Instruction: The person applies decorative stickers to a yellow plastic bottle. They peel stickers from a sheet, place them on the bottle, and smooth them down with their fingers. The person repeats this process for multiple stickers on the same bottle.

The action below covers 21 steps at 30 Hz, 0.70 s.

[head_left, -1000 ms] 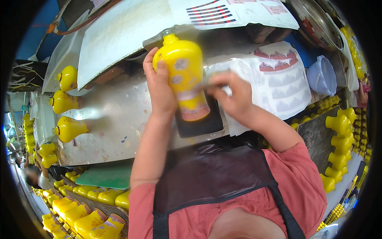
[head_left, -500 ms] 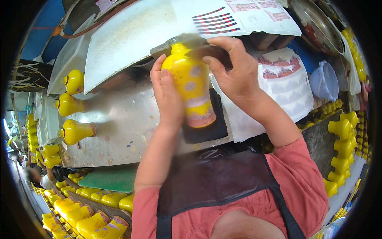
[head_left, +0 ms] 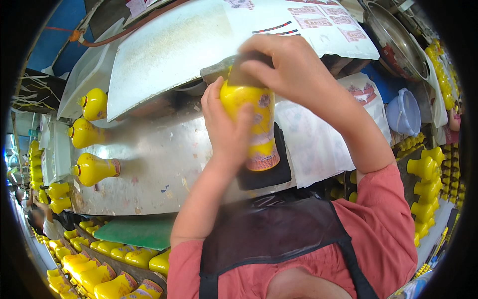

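Note:
A yellow vase (head_left: 262,122) with purple flower decals and a pinkish-red patterned band at its base leans over a black pad (head_left: 269,179). My left hand (head_left: 225,124) is closed around its left side, thumb across the front. At the vase's shoulder, my right hand (head_left: 294,65) pinches a dark brown flat piece (head_left: 245,75), blurred by motion, that lies against the shoulder and covers most of the neck. Its exact kind cannot be made out.
Three yellow vases (head_left: 94,169) lie along the metal table's left side. A white board (head_left: 164,60) with decal strips spans the back. Decal sheets (head_left: 323,134), a pale blue bucket (head_left: 403,112) and a metal basin (head_left: 396,40) stand right. Yellow vases (head_left: 89,269) fill racks lower left.
My right hand has swung left over the vase's neck, taking the dark piece with it. The vase has turned slightly, showing different flowers. The whole view has shifted a little.

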Tool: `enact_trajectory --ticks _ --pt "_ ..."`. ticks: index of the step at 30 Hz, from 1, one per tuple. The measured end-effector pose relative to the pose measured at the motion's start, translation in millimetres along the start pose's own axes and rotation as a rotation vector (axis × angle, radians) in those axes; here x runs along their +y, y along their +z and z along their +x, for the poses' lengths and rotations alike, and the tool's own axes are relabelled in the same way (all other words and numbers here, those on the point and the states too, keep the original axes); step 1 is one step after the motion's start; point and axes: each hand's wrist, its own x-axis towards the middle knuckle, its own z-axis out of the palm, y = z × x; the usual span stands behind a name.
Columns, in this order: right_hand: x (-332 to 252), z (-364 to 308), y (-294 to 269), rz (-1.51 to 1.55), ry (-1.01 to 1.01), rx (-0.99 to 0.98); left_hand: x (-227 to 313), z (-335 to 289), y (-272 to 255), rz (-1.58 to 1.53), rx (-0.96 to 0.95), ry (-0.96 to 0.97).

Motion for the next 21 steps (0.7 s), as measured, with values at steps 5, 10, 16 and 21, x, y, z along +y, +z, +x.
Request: enact_trajectory --ticks 5,10,16,21 --pt "-1.5 -4.4 -9.6 0.094 0.048 0.193 0.8 4.0 -1.1 0.011 0.037 0.039" --pt "9.4 -45.8 9.9 0.440 0.325 0.148 1.8 14.7 -0.3 -0.036 0.058 0.022" --pt "19.2 -65.2 29.8 0.392 0.352 0.257 -1.8 21.0 5.8 -0.238 0.079 -0.090" --pt "14.5 -64.9 27.1 0.377 0.299 0.327 -9.9 17.4 7.2 -0.347 0.060 -0.122"
